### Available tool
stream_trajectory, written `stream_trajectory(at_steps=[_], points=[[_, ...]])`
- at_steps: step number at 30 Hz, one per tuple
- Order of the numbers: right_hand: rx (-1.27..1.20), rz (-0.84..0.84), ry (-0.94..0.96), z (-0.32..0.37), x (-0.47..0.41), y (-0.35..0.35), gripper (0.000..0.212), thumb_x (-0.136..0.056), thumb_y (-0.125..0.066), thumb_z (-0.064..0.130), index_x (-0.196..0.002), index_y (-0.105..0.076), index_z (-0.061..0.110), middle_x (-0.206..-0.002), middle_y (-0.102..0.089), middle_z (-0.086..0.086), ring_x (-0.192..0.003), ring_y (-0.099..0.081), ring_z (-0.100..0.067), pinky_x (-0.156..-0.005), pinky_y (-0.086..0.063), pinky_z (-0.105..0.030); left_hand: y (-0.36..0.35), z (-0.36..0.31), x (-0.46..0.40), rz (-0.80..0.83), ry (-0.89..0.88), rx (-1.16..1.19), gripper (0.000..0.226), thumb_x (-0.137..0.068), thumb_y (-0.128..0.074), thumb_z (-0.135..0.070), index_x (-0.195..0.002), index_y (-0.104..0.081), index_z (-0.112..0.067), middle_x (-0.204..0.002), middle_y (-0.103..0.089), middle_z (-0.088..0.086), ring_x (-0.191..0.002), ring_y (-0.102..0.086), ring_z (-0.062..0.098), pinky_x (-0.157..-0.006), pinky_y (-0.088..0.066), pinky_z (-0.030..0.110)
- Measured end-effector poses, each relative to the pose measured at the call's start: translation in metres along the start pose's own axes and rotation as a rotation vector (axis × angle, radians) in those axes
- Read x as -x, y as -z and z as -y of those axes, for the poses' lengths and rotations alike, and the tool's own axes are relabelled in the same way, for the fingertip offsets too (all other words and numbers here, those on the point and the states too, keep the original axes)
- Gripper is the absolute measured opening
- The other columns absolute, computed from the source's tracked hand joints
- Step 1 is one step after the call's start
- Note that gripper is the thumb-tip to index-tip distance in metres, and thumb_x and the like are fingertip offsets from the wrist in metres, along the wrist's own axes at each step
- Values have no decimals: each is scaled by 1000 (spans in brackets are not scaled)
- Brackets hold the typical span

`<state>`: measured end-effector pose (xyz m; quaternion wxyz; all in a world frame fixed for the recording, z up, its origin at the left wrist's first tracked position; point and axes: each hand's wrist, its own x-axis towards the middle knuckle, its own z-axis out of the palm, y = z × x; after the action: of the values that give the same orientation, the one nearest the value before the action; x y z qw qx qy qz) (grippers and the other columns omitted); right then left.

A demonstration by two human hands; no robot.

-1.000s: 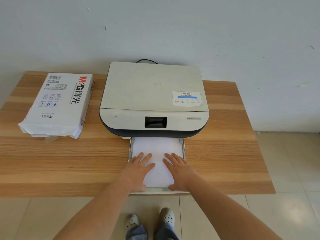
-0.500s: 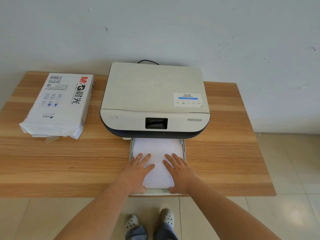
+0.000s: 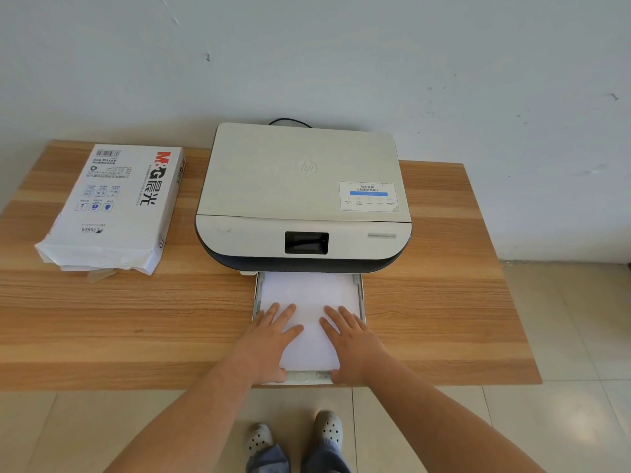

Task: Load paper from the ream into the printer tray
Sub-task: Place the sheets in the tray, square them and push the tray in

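At the bottom centre of the frame, both forearms reach up to the pulled-out tray (image 3: 363,302), whose front lip overhangs the near edge of the wooden table (image 3: 444,319). The left hand (image 3: 269,339) and right hand (image 3: 351,343) lie flat on the paper (image 3: 307,291) in the tray, fingers spread and pressing, gripping nothing. The step in hand appears to be seating the stack. Next, I judge, the sheets need squaring against the side guides, then the tray needs an even push into the printer (image 3: 304,199) at centre frame. At upper left, well apart, lies the opened ream (image 3: 116,206).
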<state>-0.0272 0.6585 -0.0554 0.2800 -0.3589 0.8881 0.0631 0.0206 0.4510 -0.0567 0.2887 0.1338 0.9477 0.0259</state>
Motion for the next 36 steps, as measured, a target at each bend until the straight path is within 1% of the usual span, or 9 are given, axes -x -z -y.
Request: stream_trajectory(at_steps=[3,7,11,17,21,26,33,36], points=[[3,-4,7,-5,-2,3,105,-81,-63,51,-153,7,19,-160,20,-5,-145,20,-28,-110,13,-40,2,1,-1,3,-6,-7,88,-81,-63,-40,-149,-7,-33,-158,21,1,-144,18,27,-116,3,43],[5,20,-6,-8,-5,4,107,-81,-64,53,-152,8,20,-160,20,-5,-145,20,-29,-115,9,-42,4,0,-1,5,-11,4,88,-81,-64,-39,-149,-9,-33,-158,21,0,-144,17,27,-116,1,42],[3,21,-9,-7,-4,3,105,-82,-62,53,-152,9,20,-159,22,-5,-145,21,-28,-114,9,-42,4,0,-2,8,-11,5,89,-80,-64,-38,-149,-9,-32,-158,20,0,-144,17,27,-116,0,42],[1,14,-10,-6,-4,1,105,-82,-62,52,-152,9,20,-159,21,-5,-145,20,-29,-116,8,-43,5,1,-1,5,-22,-36,91,-81,-62,-42,-150,-4,-29,-159,19,2,-145,15,28,-116,-1,43],[-6,24,-17,-8,-6,3,109,-81,-65,51,-152,11,20,-159,23,-5,-145,21,-30,-117,5,-44,5,3,-1,-11,-16,-60,93,-81,-60,-45,-151,-1,-26,-158,20,4,-145,15,27,-116,-1,41],[5,47,-34,-6,-9,3,111,-80,-66,52,-152,12,20,-158,24,-7,-145,21,-31,-118,4,-46,5,3,-2,1,-6,-33,94,-81,-62,-43,-151,0,-27,-158,22,5,-145,16,28,-116,-1,41],[-29,57,-59,-2,-11,3,112,-78,-71,47,-152,9,19,-159,21,-8,-145,19,-31,-120,1,-47,4,2,-3,8,-1,-23,94,-81,-63,-41,-150,-1,-28,-158,22,4,-144,17,27,-117,-2,42],[-71,62,-73,-3,-12,6,114,-76,-71,52,-152,9,21,-159,22,-5,-145,20,-30,-119,1,-47,4,4,-4,6,-4,-9,95,-79,-64,-42,-150,-2,-29,-158,22,2,-145,16,26,-116,-3,41]])
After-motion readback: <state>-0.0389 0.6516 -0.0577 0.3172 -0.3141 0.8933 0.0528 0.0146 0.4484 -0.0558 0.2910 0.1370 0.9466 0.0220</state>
